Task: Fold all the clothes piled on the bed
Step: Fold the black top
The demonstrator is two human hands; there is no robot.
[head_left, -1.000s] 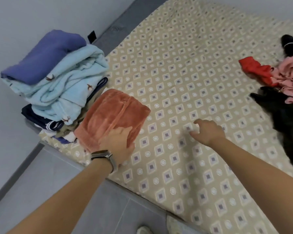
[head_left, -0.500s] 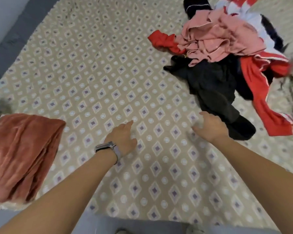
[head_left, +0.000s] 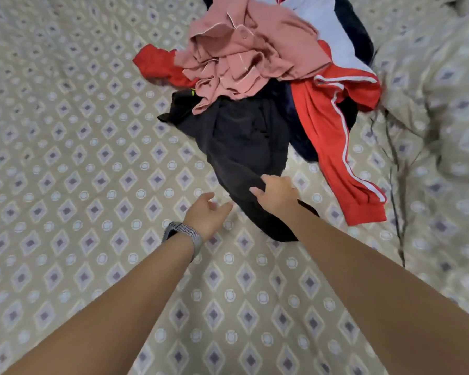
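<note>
Right hand [head_left: 278, 194] rests on the black garment [head_left: 244, 147], fingers curled at its near end; grip uncertain. Left hand [head_left: 206, 216] just beside it, fingers loose, holding nothing.

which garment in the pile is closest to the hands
The black garment: its near end lies under the right hand, while the pink top and red striped piece lie farther off.

Unfolded pile on bed [head_left: 65, 163]: black garment [head_left: 241, 142] nearest, pink top [head_left: 244, 55] above, red/white jacket [head_left: 333, 125] at right.
</note>
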